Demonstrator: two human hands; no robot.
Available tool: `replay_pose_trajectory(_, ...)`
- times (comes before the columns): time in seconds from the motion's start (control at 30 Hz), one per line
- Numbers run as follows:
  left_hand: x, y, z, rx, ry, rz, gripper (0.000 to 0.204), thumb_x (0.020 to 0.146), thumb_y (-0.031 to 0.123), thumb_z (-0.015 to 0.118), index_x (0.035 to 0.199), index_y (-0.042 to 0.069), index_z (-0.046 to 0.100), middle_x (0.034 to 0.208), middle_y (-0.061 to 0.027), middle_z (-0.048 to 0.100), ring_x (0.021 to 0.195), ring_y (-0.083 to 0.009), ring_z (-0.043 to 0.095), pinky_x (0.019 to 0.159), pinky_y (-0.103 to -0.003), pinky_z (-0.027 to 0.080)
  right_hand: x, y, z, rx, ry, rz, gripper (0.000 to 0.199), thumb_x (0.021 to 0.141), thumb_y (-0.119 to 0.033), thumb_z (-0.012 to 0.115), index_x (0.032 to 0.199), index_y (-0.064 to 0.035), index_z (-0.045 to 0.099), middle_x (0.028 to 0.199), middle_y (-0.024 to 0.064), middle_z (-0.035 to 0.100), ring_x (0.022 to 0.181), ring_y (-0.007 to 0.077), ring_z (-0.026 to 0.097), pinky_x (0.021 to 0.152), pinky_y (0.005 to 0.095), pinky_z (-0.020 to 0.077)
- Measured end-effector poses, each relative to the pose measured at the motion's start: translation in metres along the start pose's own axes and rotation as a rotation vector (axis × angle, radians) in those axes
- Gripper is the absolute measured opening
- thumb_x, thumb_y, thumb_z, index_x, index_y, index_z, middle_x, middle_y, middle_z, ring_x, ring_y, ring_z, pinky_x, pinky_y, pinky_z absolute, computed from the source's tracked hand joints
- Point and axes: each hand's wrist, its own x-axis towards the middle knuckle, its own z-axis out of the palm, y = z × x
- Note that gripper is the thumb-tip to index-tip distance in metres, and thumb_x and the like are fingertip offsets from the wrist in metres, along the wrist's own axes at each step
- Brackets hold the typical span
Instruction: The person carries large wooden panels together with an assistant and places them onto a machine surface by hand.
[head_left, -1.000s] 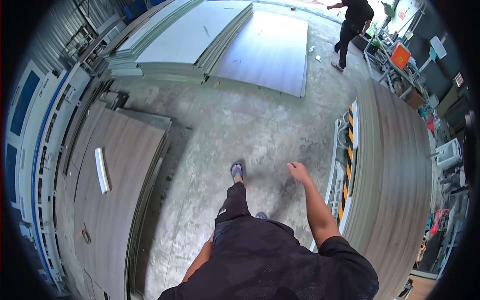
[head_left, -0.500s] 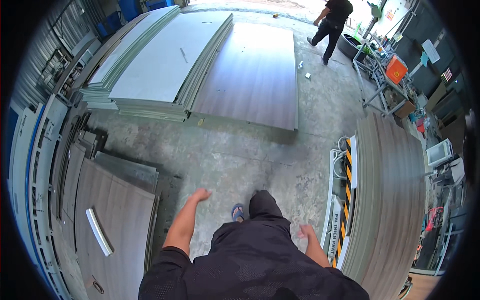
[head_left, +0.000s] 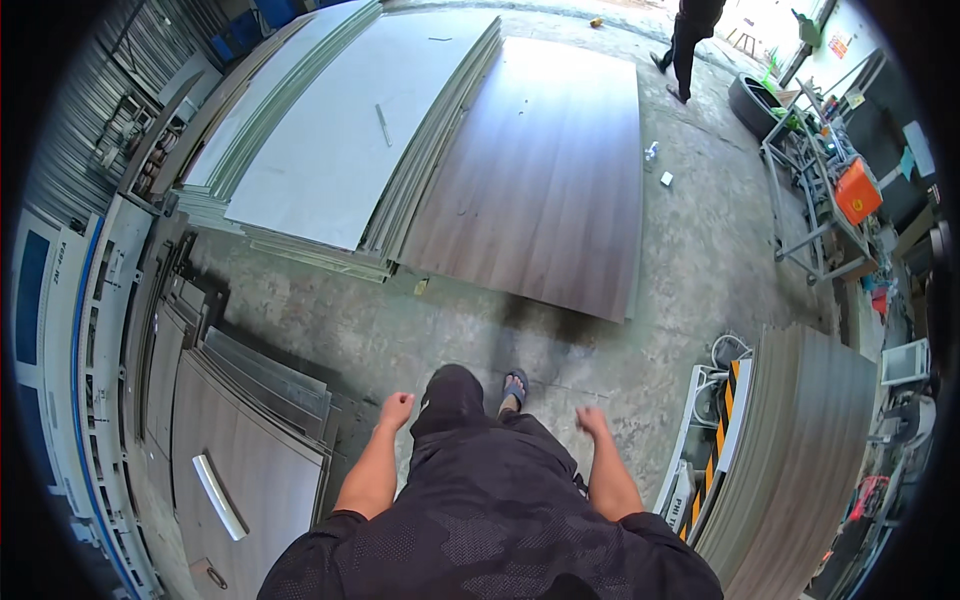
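Note:
Beside my body, my left hand (head_left: 397,410) hangs over the concrete floor with its fingers curled in and nothing in them. On the other side is my right hand (head_left: 592,420), touching nothing; motion smears its fingers. A sandaled foot (head_left: 514,390) shows between the two hands. Nearest my left hand are stacked wood-grain boards (head_left: 260,420), with a pale curved strip (head_left: 219,497) lying on top. A tall stack of brown wood-grain boards (head_left: 815,430) stands to the right of my right hand. Ahead lies a large wood-grain sheet (head_left: 540,170).
Pale sheets (head_left: 340,130) are stacked high at the front left. A striped black-and-yellow bar (head_left: 722,420) edges the right stack. A metal rack (head_left: 800,170) holds an orange box (head_left: 858,192). Another person (head_left: 686,45) walks near a black tub (head_left: 755,105) at the far right.
I have stepped forward, and the board stacks ahead are closer. My front foot has switched. Both hands have swung, the right one forward. The other person has moved farther off.

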Motion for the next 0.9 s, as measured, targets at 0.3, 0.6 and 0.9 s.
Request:
replay_pose_trajectory(0.3,0.189,0.003,-0.014,-0.043,-0.358,-0.393,0.045,0.091,0.045,0.058,0.086,0.001,0.071,0.077,-0.0114,0.071,0.078,-0.0255,0.070,0.073,-0.040,0.052,0.186,-0.365,-0.175,0.800,0.003,-0.145,0.037,0.100,-0.034,0.056,0.115,-0.0012,0.064,0.093,0.0104,0.073,0.077,0.0173,0.069,0.066,0.0307,0.0535)
replay_pose_trajectory(0.6,0.520,0.136,0.075,-0.400,-0.489,-0.356,0.044,0.098,0.047,0.053,0.111,0.006,0.062,0.092,-0.0096,0.072,0.082,-0.0194,0.069,0.066,-0.037,0.053,0.332,-0.348,-0.083,1.279,-0.171,0.537,0.050,0.101,-0.035,0.053,0.132,0.0037,0.046,0.112,0.0245,0.066,0.092,0.0323,0.070,0.076,0.0414,0.0604)
replay_pose_trajectory(0.9,0.713,0.088,0.293,-0.879,-0.472,-0.739,0.075,0.099,0.055,0.049,0.146,-0.001,0.033,0.141,-0.0225,0.051,0.124,-0.0325,0.056,0.097,-0.047,0.050,0.584,-0.237,0.120,1.384,-0.205,0.847,0.081,0.097,-0.049,0.056,0.148,0.0053,0.024,0.127,0.0295,0.057,0.107,0.0393,0.064,0.090,0.0503,0.0554)
